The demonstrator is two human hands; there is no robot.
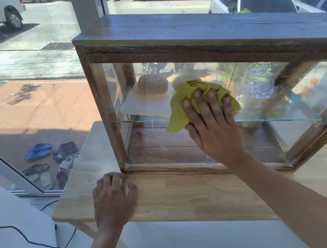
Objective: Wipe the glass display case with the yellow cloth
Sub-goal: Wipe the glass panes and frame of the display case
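A wood-framed glass display case (187, 35) stands on a light wooden table (185, 192). My right hand (211, 123) presses the crumpled yellow cloth (179, 110) flat against the case's front glass pane, near its middle, fingers spread over the cloth. My left hand (112, 199) rests palm down on the table, fingertips touching the case's lower left front corner. Inside the case, a straw hat (152, 85) sits on a glass shelf (280, 119), and a blue-patterned bag (258, 86) stands to the right.
The case's right door (325, 104) stands angled outward. Behind the table is a large window onto a pavement and parked cars. Several shoes (47, 160) lie outside by the glass. A white surface with a black cable (15, 233) is at the lower left.
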